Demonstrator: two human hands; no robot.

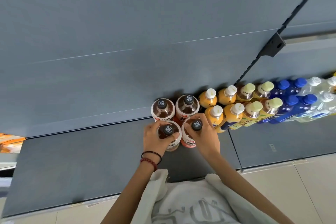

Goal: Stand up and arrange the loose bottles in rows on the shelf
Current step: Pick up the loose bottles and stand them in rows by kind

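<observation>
On the grey shelf (pixel 91 160) two brown tea bottles with black caps stand upright at the back, one on the left (pixel 162 109) and one on the right (pixel 187 105). Just in front of them, my left hand (pixel 154 137) grips a third black-capped tea bottle (pixel 168 130) around its shoulder. My right hand (pixel 204 132) grips a fourth tea bottle (pixel 196 125) the same way. Both held bottles stand upright, side by side, touching the back pair.
To the right run two rows of upright bottles: orange juice with white caps (pixel 214 112), yellow tea with pale green caps (pixel 253 108), blue bottles (pixel 291 101) and clear bottles (pixel 325 100). An orange package (pixel 10 142) lies at the far left. A black bracket (pixel 274 45) hangs on the back panel.
</observation>
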